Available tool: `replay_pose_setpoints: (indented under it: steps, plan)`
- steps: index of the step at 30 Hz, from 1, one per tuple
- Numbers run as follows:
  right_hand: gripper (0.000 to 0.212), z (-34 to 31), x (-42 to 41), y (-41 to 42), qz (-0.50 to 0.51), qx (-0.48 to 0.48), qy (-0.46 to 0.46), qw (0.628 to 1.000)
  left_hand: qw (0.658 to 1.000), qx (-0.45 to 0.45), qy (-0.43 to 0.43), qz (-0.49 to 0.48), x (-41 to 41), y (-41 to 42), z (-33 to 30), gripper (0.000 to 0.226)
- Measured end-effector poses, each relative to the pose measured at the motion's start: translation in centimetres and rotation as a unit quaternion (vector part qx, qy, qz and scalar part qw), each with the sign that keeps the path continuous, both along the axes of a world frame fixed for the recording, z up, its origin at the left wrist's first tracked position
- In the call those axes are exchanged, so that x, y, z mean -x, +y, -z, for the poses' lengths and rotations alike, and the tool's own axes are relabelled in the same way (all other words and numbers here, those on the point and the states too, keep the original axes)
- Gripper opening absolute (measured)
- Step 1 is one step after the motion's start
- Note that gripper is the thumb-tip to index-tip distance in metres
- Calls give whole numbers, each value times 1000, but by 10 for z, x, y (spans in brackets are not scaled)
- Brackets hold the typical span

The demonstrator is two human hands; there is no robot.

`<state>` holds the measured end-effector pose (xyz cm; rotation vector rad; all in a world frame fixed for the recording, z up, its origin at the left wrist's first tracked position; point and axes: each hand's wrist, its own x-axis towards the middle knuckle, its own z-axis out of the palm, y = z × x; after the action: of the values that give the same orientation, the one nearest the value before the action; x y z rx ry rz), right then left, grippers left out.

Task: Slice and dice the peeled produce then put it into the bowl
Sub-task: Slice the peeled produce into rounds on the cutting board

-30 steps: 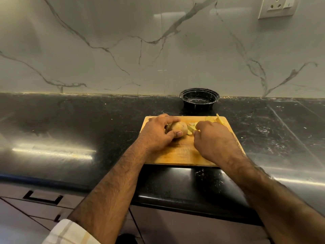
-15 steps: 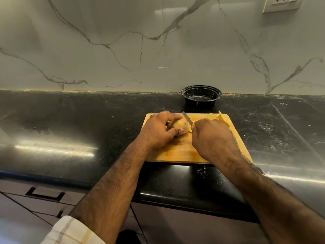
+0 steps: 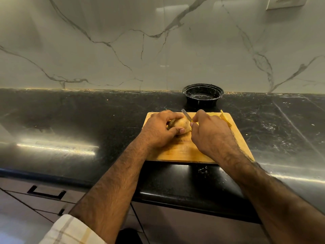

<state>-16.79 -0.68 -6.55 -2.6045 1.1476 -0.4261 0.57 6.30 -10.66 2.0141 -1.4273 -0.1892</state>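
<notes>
One potato (image 3: 182, 125) on one wooden cutting board (image 3: 177, 154), left hand (image 3: 158, 131) curled around it, thumb on its near side. Right hand (image 3: 209, 132) grips one knife (image 3: 186, 115), blade at the potato's right end. Few cut slices (image 3: 226, 119) at the board's far right, count unclear. One black bowl (image 3: 203, 95) behind the board.

You have no text, label, brand, number or sign to read anywhere in this view.
</notes>
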Motion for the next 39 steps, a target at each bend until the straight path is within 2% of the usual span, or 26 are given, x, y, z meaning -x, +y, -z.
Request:
replay_pose_setpoints:
  steps: [4, 14, 20, 24, 29, 39]
  plan:
    - [23, -1, 6, -1, -10, 25, 20, 999, 1000, 7, -3, -11, 0, -2, 3, 56]
    - [27, -6, -2, -2, -16, -2, 43, 999, 1000, 22, -1, -2, 1, -2, 5, 53]
    - [21, 15, 28, 13, -39, 27, 79, 996, 1000, 8, -20, -19, 0, -5, 4, 57]
    - [22, 14, 30, 10, -29, 17, 62, 997, 1000, 14, -6, -6, 1, -1, 2, 56]
    - [16, 4, 25, -3, -7, 62, -63, 996, 999, 14, 31, -3, 1, 1, 0, 56]
    - [15, 8, 10, -4, -12, 22, -45, 999, 999, 18, 37, -9, 2, 3, -1, 59]
